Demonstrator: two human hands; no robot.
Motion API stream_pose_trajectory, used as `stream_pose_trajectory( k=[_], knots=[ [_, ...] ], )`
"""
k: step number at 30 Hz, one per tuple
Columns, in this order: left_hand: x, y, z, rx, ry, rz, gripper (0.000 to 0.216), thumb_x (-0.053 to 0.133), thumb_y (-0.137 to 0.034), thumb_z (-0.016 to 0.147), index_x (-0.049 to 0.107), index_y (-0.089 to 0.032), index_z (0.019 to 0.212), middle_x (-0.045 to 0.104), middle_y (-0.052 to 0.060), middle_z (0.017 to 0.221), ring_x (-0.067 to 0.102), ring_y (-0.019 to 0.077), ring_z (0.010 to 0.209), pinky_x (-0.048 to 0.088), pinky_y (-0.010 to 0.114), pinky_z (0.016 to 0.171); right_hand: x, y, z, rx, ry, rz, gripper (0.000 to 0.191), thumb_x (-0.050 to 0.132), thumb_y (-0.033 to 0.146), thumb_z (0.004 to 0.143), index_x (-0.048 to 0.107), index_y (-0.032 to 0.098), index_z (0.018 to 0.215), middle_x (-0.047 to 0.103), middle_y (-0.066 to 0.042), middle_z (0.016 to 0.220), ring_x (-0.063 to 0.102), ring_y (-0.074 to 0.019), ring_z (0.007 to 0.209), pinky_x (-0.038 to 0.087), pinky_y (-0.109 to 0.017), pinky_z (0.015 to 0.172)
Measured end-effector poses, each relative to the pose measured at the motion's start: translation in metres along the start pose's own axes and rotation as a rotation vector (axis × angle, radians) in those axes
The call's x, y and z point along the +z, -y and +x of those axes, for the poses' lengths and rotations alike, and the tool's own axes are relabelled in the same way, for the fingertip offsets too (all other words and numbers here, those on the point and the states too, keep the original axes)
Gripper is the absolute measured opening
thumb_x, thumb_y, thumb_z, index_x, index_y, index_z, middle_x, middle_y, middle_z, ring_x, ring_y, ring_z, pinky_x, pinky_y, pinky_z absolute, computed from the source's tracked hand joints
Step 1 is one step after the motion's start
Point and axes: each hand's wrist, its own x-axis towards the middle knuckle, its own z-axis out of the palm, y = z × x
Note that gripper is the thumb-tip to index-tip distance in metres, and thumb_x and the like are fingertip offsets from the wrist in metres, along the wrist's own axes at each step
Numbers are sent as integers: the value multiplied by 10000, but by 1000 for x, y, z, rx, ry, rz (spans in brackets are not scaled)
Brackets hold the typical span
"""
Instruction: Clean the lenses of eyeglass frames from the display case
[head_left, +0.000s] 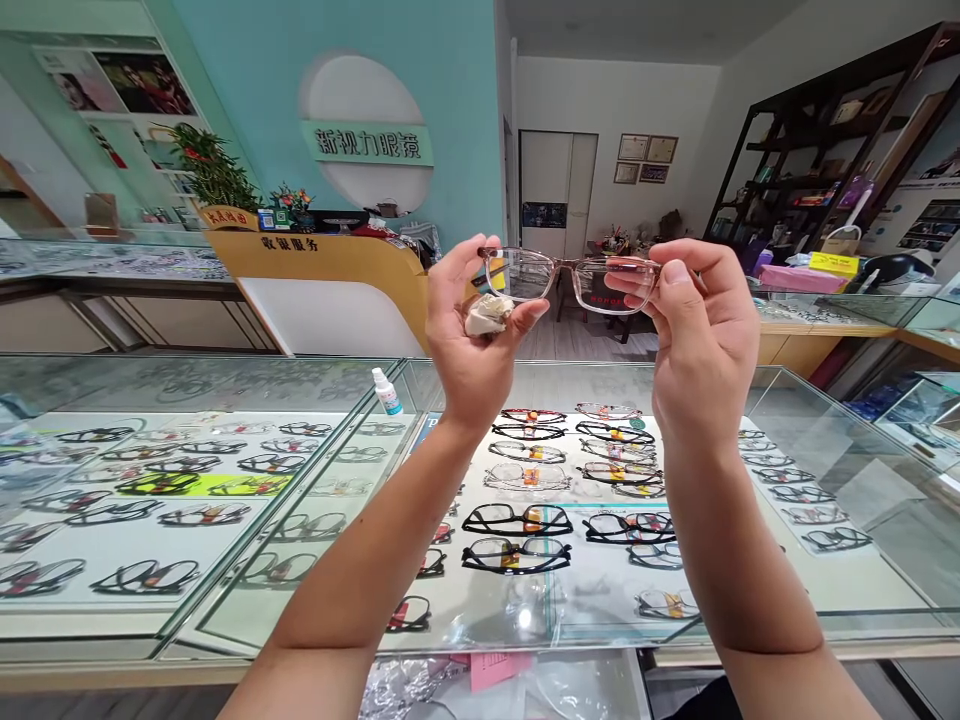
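Note:
I hold a pair of clear pinkish-framed glasses up at chest height above a glass display counter. My left hand pinches the left end of the frame between thumb and fingers, with a crumpled pale cloth tucked in its palm. At the frame's right end, my right hand grips the corner with curled fingers. Both lenses face me and stay visible between the hands.
Under the counter glass lie several rows of glasses. A small white bottle with a green cap stands on the counter. A yellow reception desk stands behind, dark shelving at the right, another display counter at the left.

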Motion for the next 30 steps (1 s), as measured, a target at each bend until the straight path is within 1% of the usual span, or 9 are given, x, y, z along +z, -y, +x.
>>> stream_pose_trajectory(
  k=[3,6,12,17,22,25,27,28,30],
  knots=[
    [1,1,0,-36,15,-7,707,859,-696,943,584,-410,1528,687,108,1576,629,317,1531,675,469,1126,0,-2,2,16,-12,22,111,582,368,1119,638,301,1188,794,-44,1133,858,-257,1101,699,-486,1047],
    [2,0,-1,-71,25,-38,702,863,-678,949,580,-416,1535,698,106,1567,643,313,1523,688,442,1096,-2,-5,2,-19,27,-36,167,535,429,1157,630,314,1231,786,-61,1193,846,-253,1135,698,-479,1043],
    [1,-1,-1,-21,9,-53,756,855,-694,955,554,-387,1578,743,120,1483,700,329,1470,687,459,1100,-6,-13,2,-30,54,-87,305,499,556,1179,657,318,1283,791,-84,1230,837,-251,1129,702,-457,983],
    [3,-4,0,-31,31,-65,896,868,-776,887,498,-419,1621,718,105,1470,688,390,1495,701,472,1039,-9,-27,5,75,29,-78,269,570,508,1135,714,289,1195,804,-67,1129,831,-241,1083,694,-437,940],
    [-1,-9,8,13,46,-141,773,872,-757,905,568,-407,1523,714,86,1492,768,337,1359,721,485,984,-19,-38,12,116,147,-118,206,576,398,1103,741,276,1114,819,-39,1076,812,-215,1026,679,-415,902],
    [-15,-4,18,-166,200,-182,815,978,-702,818,608,-427,1491,755,90,1460,832,304,1142,736,430,827,-29,-31,19,95,227,-174,163,631,390,1081,748,282,1117,818,-42,1154,795,-219,1078,678,-418,948],
    [-25,5,23,-330,384,-268,822,1007,-675,793,636,-443,1488,817,75,1304,808,211,818,696,385,672,-35,-20,22,82,288,-190,143,673,393,1069,766,299,1123,816,-42,1164,790,-231,1089,681,-438,978],
    [-29,11,24,-412,493,-321,837,996,-694,796,644,-428,1508,826,76,1254,773,180,730,679,386,642,-38,-13,23,71,338,-189,132,695,387,1061,782,311,1126,818,-37,1152,790,-236,1076,685,-451,985],
    [-34,23,23,-505,644,-351,900,939,-802,787,679,-359,1527,826,86,1144,783,205,707,676,418,636,-40,3,25,18,481,-169,121,741,347,1040,820,336,1131,830,-21,1111,784,-236,1027,690,-459,971]
  ],
)
